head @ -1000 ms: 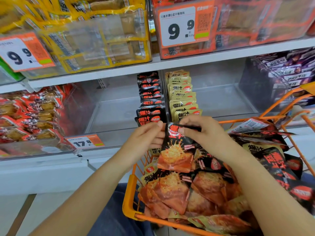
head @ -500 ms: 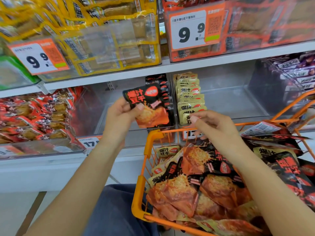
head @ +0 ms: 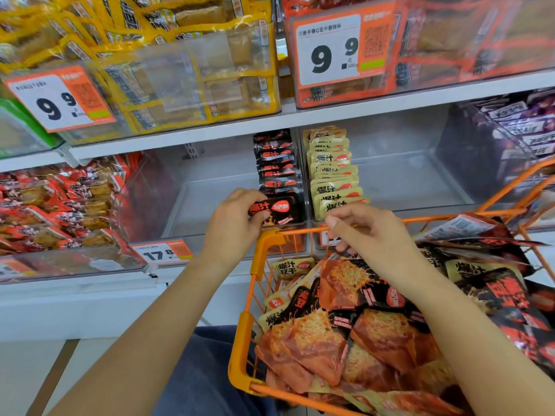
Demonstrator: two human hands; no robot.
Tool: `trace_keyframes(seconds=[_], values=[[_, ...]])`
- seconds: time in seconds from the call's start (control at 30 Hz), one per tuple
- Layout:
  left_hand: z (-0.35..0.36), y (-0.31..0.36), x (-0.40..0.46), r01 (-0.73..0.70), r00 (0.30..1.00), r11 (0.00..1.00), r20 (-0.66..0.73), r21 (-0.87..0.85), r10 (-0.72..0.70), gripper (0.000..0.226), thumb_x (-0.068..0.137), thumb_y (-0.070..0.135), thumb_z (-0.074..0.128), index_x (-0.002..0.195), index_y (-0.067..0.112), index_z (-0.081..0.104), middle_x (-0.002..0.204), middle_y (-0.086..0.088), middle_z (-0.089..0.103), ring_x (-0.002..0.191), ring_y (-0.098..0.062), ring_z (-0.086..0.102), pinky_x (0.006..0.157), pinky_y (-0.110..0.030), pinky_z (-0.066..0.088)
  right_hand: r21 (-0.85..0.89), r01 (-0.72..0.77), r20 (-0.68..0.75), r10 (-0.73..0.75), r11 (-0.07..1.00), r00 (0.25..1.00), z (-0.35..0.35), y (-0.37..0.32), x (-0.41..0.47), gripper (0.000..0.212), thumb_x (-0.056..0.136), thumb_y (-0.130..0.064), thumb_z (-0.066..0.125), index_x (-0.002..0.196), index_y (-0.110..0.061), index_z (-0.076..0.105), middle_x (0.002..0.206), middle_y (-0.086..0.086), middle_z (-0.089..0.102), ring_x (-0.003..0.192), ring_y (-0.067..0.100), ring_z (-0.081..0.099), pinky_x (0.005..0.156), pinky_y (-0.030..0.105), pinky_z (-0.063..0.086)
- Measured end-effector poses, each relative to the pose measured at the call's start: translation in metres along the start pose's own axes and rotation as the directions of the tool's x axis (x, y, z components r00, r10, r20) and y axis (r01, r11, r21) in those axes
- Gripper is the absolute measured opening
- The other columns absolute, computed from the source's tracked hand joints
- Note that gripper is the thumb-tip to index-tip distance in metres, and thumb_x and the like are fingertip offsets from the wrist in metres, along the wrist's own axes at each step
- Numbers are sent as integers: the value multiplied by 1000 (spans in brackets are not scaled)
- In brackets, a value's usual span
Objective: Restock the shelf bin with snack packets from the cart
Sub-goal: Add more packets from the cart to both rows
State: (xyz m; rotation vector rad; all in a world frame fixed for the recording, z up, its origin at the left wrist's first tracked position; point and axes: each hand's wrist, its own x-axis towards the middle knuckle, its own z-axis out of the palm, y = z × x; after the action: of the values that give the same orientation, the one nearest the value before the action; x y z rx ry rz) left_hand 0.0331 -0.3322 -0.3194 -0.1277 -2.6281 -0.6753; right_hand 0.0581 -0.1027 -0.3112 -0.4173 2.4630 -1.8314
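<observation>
Head view: left hand (head: 232,223) grips black packet (head: 274,210) at bin (head: 210,187); right hand (head: 369,232) loosely curled, holding nothing.

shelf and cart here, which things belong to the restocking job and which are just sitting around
Job:
left hand holding black snack packet
black packet row in the clear bin
orange cart
right hand

Just there:
beige packet row
purple packets
9.9 price tag

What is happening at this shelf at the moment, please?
A person is restocking snacks. The left hand holds a black snack packet at the front of the row of black packets in the clear shelf bin. The right hand hovers, holding nothing, over the orange cart full of packets.
</observation>
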Motion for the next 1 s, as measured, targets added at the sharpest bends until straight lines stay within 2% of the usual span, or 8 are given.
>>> trace_keyframes(seconds=[0.4, 0.5, 0.6, 0.67, 0.77, 0.83, 0.9, 1.0], values=[[8, 3, 24, 261, 915, 961, 294, 86, -275, 30, 82, 23, 73, 110, 15, 71, 111, -5, 69, 103, -21, 60, 84, -27, 43, -44, -34, -92, 30, 998, 995, -7, 2, 2, 10, 93, -27, 58, 88, -30, 67, 77, -6, 70, 61, 3, 66, 72, 30, 53], [2, 9, 13, 256, 942, 966, 218, 30, -256, 35, 86, 28, 69, 119, 17, 66, 120, -1, 65, 113, -19, 56, 87, -24, 38, -212, -55, -93, 36, 976, 995, -12, 3, 2, 7, 90, -30, 62, 87, -29, 68, 80, -10, 70, 74, 9, 67, 79, 35, 53], [-3, 30, -14, 100, 993, 994, -53, -41, -102, 32, 89, 25, 62, 121, 21, 61, 119, 3, 62, 116, -17, 51, 87, -19, 32, -676, -61, 84, 159, 734, 984, -17, 2, -1, 24, 82, -43, 67, 103, -31, 67, 102, -11, 68, 100, 13, 62, 86, 33, 50], [-2, 45, -31, 21, 999, 995, -35, -100, -24, 28, 91, 24, 59, 119, 23, 62, 119, 7, 60, 116, -12, 48, 89, -16, 30, -838, -7, 217, 345, 546, 913, -14, 7, -4, 50, 78, -46, 70, 122, -27, 59, 122, -3, 60, 113, 19, 56, 92, 35, 49], [4, 55, -44, -51, 997, 993, 44, -109, 57, 30, 88, 28, 53, 116, 22, 63, 119, 9, 58, 115, -7, 46, 91, -12, 28, -917, 94, 279, 457, 387, 845, -6, 14, -7, 65, 73, -47, 75, 127, -19, 52, 123, 6, 54, 113, 26, 52, 93, 37, 47], [7, 56, -46, -64, 997, 990, 38, -126, 69, 30, 87, 27, 53, 114, 22, 65, 116, 10, 59, 112, -9, 49, 92, -17, 32, -906, 71, 270, 441, 417, 856, -6, 13, -6, 63, 72, -42, 77, 124, -15, 53, 121, 7, 54, 113, 26, 52, 91, 35, 45], [7, 57, -45, -11, 997, 973, 71, -229, 28, 23, 89, 24, 57, 110, 25, 66, 110, 15, 60, 109, -7, 53, 93, -23, 41, -812, 0, 258, 359, 583, 897, -11, 10, -3, 49, 75, -33, 76, 116, -11, 60, 118, 6, 60, 107, 24, 56, 88, 34, 48], [6, 58, -42, 186, 934, 878, 356, -441, -19, 27, 87, 28, 67, 113, 31, 63, 109, 19, 62, 107, 2, 56, 97, -29, 47, -569, 8, 289, 190, 822, 938, -16, 3, 0, 22, 79, -30, 75, 97, -18, 69, 98, -3, 66, 93, 15, 59, 83, 34, 47]])
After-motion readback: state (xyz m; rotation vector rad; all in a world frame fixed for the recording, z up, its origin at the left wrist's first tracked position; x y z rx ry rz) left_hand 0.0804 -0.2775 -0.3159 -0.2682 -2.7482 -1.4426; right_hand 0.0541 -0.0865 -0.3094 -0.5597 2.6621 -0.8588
